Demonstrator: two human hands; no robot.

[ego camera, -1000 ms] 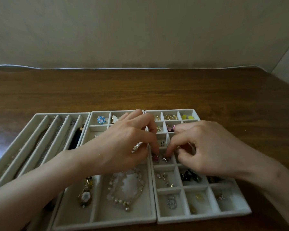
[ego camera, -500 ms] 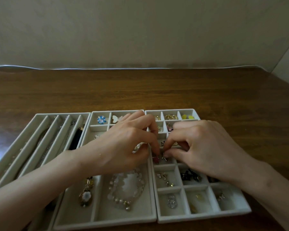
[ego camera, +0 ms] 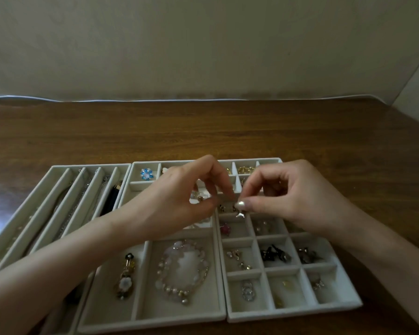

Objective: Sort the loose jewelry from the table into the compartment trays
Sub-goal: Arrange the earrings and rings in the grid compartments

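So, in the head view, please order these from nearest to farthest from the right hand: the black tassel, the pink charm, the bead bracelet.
Measured from the right hand, which pinches a small silver piece:
1. Pink charm: right tray, just below the pinch.
2. Bead bracelet: middle tray, near-right compartment.
3. Black tassel: left tray, rightmost slot.

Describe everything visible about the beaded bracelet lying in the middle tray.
The beaded bracelet is a closed oval loop of pale pink and pearly white round beads, with larger pinkish stones at its far side and a few gold-toned beads near the front. It lies flat in the large front compartment of the middle tray, touching only the lining.
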